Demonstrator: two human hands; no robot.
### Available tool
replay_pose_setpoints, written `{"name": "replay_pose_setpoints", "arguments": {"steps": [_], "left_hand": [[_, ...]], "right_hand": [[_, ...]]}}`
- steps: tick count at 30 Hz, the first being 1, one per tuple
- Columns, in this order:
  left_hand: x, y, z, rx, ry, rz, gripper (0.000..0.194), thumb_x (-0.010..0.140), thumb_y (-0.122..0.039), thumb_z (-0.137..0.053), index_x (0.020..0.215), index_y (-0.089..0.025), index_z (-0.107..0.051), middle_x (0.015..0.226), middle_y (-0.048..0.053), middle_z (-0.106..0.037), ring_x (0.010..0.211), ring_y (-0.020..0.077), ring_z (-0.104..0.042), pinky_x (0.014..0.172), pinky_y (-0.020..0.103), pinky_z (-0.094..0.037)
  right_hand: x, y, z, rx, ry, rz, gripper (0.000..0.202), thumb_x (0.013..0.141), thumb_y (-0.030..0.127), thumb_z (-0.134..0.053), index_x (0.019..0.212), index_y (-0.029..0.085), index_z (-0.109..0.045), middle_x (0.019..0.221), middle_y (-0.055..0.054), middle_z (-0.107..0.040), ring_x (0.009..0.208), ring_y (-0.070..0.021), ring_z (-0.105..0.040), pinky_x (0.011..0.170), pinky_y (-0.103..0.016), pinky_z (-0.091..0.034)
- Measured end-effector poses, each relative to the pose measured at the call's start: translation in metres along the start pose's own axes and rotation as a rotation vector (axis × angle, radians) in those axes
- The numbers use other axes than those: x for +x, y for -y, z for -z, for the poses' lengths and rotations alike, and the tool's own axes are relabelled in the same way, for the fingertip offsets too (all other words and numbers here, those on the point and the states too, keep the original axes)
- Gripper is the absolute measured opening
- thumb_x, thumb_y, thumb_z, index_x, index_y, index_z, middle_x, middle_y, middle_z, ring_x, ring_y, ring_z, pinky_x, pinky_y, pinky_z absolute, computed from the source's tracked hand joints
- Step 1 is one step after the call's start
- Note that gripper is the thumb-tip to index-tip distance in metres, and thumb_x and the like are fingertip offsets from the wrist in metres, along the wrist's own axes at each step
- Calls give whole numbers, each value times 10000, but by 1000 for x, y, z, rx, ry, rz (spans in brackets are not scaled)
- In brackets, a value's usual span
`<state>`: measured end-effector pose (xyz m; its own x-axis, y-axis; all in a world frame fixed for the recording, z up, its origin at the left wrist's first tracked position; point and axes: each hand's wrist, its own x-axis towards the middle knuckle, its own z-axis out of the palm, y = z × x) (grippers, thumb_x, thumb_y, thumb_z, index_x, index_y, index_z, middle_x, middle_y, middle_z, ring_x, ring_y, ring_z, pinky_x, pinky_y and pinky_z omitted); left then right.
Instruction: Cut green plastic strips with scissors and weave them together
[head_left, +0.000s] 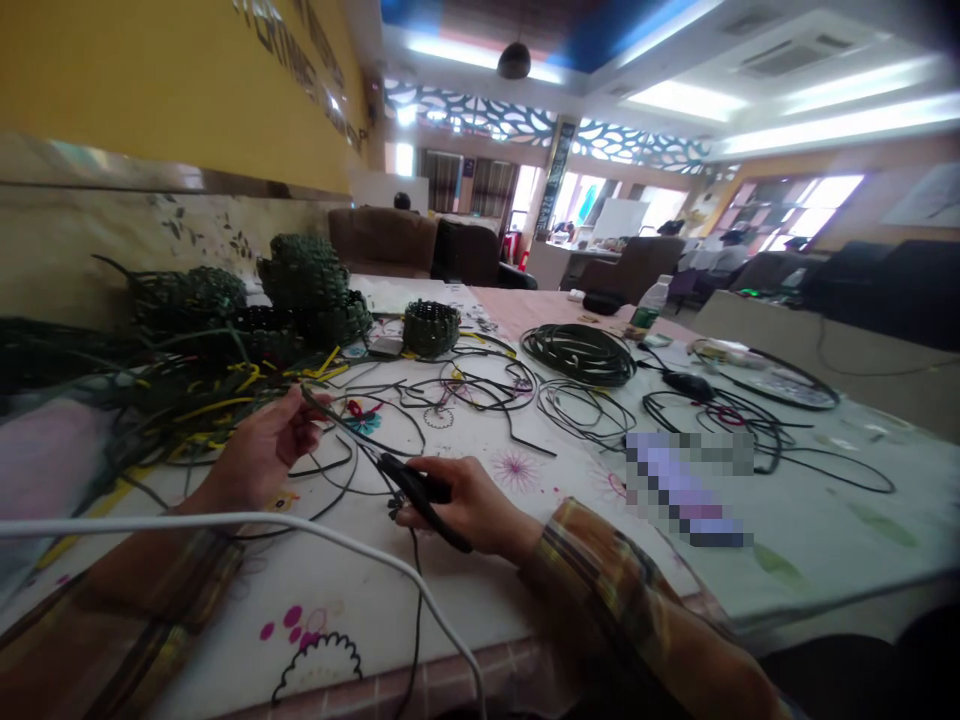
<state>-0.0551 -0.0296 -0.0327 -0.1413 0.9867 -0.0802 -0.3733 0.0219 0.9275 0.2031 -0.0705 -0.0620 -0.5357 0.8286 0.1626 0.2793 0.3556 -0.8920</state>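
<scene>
Over flowered cloth (555, 485), left hand (274, 440) pinching dark strip (328, 411), right hand (474, 508) gripping black-handled tool (421, 497), white cable (225, 519) in front, coil (581, 355) beyond.

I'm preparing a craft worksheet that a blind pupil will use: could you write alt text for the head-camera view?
A person's left hand holds a thin dark strip while the right hand grips black-handled scissors above a patterned tablecloth. Dark green woven pieces stand at far left; a dark coil lies beyond the hands.
</scene>
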Motion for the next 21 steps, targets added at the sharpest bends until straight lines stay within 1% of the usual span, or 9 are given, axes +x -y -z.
{"name": "replay_pose_setpoints", "arguments": {"steps": [1,3,4,6,8,12,18,21], "left_hand": [[1,-1,0,-102,21,33,202,788,-304,-742,835,-112,-701,717,42,-659,504,85,-499,445,187,-431],[2,-4,3,-233,31,36,79,811,-185,-704,807,-111,-675,689,21,-634,473,57,-461,435,160,-413],[3,-5,4,-256,19,19,51,805,-132,-693,778,-104,-659,671,15,-624,461,47,-449,432,149,-407],[4,-5,6,-249,-12,-31,75,775,-71,-698,736,-89,-637,649,10,-615,453,38,-439,419,137,-393],[3,-4,7,-205,-28,-74,103,735,-75,-742,731,-78,-640,661,12,-628,455,38,-443,397,135,-375],[-1,0,6,-142,-17,-115,191,651,-111,-828,721,-80,-653,671,2,-629,460,25,-431,394,124,-367],[-6,1,4,-121,-26,-122,231,628,-163,-852,703,-85,-648,682,1,-624,451,15,-415,384,122,-350],[-8,1,3,-131,-32,-137,256,594,-162,-867,702,-82,-649,669,-4,-624,441,17,-420,377,123,-349]], "right_hand": [[0,0,0,5,24,-6,370,738,434,-797,947,142,-709,665,40,-515,617,-95,-401,549,-215,-306],[0,0,-2,48,61,-19,367,741,424,-795,960,142,-712,680,37,-518,622,-96,-402,552,-215,-311],[0,-1,-3,86,76,-28,377,744,423,-793,980,141,-712,693,35,-526,625,-95,-406,556,-215,-317],[0,-5,-5,174,92,-47,419,752,432,-789,1040,139,-707,727,27,-550,634,-96,-424,570,-215,-336],[0,-8,-7,222,98,-63,472,747,455,-793,1084,136,-704,751,18,-568,647,-100,-442,586,-217,-355],[0,-12,-9,210,86,-70,513,729,469,-807,1106,135,-710,738,22,-550,652,-103,-434,588,-221,-357],[-1,-11,-11,221,87,-66,472,726,450,-809,1074,150,-702,723,41,-483,645,-99,-389,591,-236,-324],[-2,-8,-14,230,82,-51,391,742,427,-798,991,149,-685,706,49,-447,645,-96,-363,590,-238,-307]]}}
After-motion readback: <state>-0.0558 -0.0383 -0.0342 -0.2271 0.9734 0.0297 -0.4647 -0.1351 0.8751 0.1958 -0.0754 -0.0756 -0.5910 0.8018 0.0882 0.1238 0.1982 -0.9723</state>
